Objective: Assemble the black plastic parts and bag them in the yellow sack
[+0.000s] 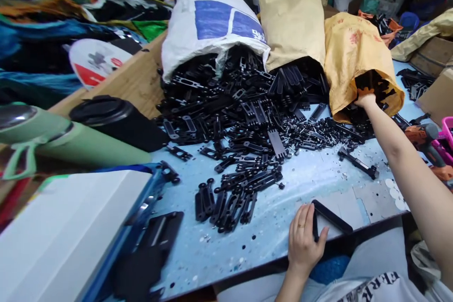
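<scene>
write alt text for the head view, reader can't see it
A person's right hand reaches into a yellow sack, while the left hand holds a black part on a blue table. Loose black pieces lie heaped in front of a white sack.

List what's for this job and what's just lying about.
Apparently for the job: black piece at the left hand; yellow sack the right hand reaches into; loose black parts; small metal pieces.

Just lying about, probably: green bottle; black lidded container.

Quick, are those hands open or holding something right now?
Left hand: closed on one leg of a black V-shaped part.
Right hand: in the yellow sack; grip cannot be told.
</scene>
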Tool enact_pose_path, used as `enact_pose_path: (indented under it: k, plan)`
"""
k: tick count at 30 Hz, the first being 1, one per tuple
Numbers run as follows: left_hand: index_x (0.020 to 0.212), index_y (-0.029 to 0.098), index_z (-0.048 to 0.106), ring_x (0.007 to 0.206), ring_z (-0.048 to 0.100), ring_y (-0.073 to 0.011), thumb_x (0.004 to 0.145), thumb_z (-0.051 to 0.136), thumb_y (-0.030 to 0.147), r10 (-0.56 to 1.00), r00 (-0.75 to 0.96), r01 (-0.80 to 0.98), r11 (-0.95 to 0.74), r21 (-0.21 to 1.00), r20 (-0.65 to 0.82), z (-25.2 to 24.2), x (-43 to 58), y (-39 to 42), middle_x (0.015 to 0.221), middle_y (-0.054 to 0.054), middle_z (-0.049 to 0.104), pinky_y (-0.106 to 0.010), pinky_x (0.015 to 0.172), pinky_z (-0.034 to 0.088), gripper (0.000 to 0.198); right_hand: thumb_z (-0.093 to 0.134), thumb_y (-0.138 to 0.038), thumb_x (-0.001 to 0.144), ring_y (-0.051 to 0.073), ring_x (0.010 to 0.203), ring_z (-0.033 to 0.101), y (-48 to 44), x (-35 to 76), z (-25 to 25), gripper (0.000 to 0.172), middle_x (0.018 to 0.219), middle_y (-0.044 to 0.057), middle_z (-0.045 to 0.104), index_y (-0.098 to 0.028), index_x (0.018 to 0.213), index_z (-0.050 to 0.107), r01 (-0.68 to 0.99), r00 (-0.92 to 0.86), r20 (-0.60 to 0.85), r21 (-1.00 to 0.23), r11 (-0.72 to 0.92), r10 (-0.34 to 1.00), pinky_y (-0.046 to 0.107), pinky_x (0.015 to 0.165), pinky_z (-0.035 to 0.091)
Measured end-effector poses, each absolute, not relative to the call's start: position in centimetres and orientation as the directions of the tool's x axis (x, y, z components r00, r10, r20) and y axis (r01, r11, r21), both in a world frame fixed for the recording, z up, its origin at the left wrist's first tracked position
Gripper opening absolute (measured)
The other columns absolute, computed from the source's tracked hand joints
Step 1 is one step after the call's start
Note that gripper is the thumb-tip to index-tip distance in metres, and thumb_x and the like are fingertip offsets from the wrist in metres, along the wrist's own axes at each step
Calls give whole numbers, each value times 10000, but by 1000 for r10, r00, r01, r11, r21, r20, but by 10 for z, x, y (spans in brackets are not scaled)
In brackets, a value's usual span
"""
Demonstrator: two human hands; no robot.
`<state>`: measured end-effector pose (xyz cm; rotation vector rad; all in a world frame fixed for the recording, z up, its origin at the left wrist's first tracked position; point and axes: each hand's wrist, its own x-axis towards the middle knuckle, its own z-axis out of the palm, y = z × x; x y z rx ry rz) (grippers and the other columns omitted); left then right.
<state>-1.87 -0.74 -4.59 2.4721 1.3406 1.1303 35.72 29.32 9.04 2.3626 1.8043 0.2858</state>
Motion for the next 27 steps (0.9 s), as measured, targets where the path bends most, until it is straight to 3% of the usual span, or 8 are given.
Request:
enact_pose_path:
  k: [5,8,10,14,18,20,23,27]
  plan:
    - [1351,130,379,1185,484,-297,819,553,368,755,349,670,-616,416,555,-44,-14,-5,1240,-174,538,-426,948,426,608,567,-314,803,316,1094,429,265,367,83,515,1235,190,468,-170,1285,457,955,260,58,135,-266,964,398,840,390]
    - [1324,144,418,1207,464,-302,812,559,342,760,383,664,-622,416,525,-36,-12,-6,1260,-175,526,-455,976,397,567,557,-319,813,344,1190,356,220,357,83,610,1382,170,347,-209,1372,340,962,190,221,151,-226,957,471,904,339]
    - [1304,175,452,1254,416,-313,814,537,287,753,438,657,-641,397,491,-27,-9,-4,1295,-159,509,-511,1025,329,510,468,-315,870,323,1190,369,182,341,80,515,1363,181,374,-157,1349,365,979,77,308,159,-131,948,452,920,323]
    - [1245,270,513,1285,382,-293,779,504,143,613,724,521,-786,333,316,-5,11,7,1283,-90,538,-605,1074,166,484,348,-319,924,253,950,531,103,299,53,330,1016,158,607,-124,1046,584,962,-238,-7,139,236,971,339,801,368]
    - [1148,264,574,1011,578,-208,807,442,71,504,852,446,-840,310,140,8,36,19,957,-63,650,-497,1037,293,413,434,-301,904,250,962,545,59,285,19,293,1025,153,612,-125,1110,546,957,-239,-135,132,257,962,318,777,360]
    - [1147,231,577,894,599,-202,829,400,67,536,837,490,-824,284,112,10,45,19,876,-76,640,-417,930,391,398,415,-296,923,243,985,543,56,291,11,309,1060,147,607,-141,1172,512,977,-182,-88,99,190,979,319,790,357]
    - [1177,182,559,836,596,-221,850,369,81,631,770,603,-767,218,90,10,53,17,850,-106,633,-363,785,425,392,456,-303,916,236,968,550,67,302,9,274,1039,132,623,-148,1128,534,990,-117,22,-79,118,993,331,807,364]
    - [1179,130,554,873,589,-252,844,431,120,782,619,756,-619,212,76,7,57,16,891,-144,634,-375,764,432,358,474,-303,913,217,956,564,78,297,17,227,1030,116,637,-145,1067,528,965,-72,131,-243,102,989,353,837,393]
